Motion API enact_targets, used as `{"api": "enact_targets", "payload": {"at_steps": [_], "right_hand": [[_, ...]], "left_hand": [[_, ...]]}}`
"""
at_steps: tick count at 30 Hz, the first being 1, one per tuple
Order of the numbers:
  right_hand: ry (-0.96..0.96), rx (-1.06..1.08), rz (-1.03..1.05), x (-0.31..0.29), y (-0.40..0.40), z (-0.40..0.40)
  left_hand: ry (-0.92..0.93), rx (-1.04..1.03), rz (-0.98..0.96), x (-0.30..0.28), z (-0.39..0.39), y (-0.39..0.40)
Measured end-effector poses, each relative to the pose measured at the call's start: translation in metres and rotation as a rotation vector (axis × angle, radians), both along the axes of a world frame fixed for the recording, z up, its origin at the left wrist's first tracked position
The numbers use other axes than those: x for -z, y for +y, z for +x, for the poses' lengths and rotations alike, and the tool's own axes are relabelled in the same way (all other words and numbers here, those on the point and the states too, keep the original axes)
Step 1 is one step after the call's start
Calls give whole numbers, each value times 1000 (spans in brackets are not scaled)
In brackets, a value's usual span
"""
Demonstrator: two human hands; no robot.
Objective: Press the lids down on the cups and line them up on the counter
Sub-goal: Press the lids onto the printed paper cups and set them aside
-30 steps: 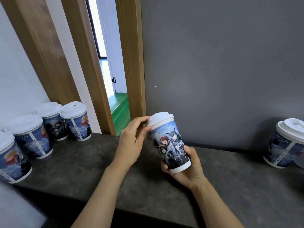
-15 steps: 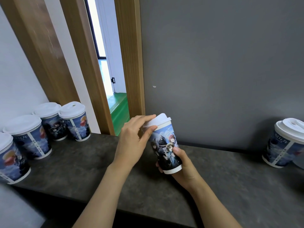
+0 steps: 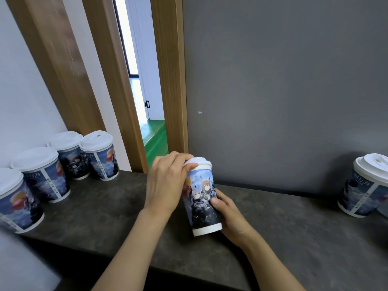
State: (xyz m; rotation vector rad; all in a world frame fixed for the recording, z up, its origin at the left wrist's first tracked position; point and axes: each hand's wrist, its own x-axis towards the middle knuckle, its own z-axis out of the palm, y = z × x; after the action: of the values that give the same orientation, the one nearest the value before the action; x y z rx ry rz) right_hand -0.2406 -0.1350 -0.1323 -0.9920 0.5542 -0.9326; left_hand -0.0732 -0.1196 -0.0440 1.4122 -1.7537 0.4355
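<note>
A printed paper cup [image 3: 202,198] with a white lid [image 3: 201,162] is held just above the dark counter [image 3: 105,208], nearly upright. My right hand [image 3: 228,217] grips its lower half from behind and the right. My left hand [image 3: 168,181] curls over the lid's left rim, fingers on the lid edge. Several lidded cups of the same print stand in a row at the left, the nearest to the middle being a cup [image 3: 99,155] by the door frame. One more lidded cup [image 3: 365,187] stands at the far right.
A grey wall [image 3: 283,91] rises directly behind the counter. A wooden door frame [image 3: 168,80] and an open gap onto a green floor lie behind the left cups. The counter's front edge [image 3: 126,257] runs below my forearms.
The cup has turned in my right hand, showing a different part of its print, and come more upright. My left hand has closed further over the lid's rim.
</note>
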Motion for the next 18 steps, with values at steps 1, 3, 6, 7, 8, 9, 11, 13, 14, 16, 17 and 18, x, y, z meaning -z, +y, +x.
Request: {"api": "enact_targets", "payload": {"at_steps": [1,3,6,7,8,9,11,13,14,16,17,18], "right_hand": [[30,27,-25,1,1,2],[41,13,-44,1,1,3],[6,-36,-39,0,2,-1],[-33,-60,-11,-1,2,-2],[-84,-81,35,-3,3,-5],[-133,-99,81,-4,2,-7],[-178,-134,129,-5,1,-12],[-177,-170,141,-6,0,-14],[-179,-190,150,-5,-1,-14],[-176,-226,168,-5,0,-12],[-156,-220,166,-4,0,-10],[-111,-181,138,-3,0,-7]], "left_hand": [[-23,-29,3,0,-2,0],[-29,-47,15,3,-4,-1],[149,113,80,4,-2,-3],[243,209,136,4,-1,-4],[322,297,180,6,0,-5],[386,356,209,9,0,-5],[506,395,229,18,-1,-3],[537,368,199,25,0,-2],[503,341,166,27,1,-3],[419,277,107,27,3,-6],[384,242,84,26,3,-7],[344,201,63,25,4,-9]]}}
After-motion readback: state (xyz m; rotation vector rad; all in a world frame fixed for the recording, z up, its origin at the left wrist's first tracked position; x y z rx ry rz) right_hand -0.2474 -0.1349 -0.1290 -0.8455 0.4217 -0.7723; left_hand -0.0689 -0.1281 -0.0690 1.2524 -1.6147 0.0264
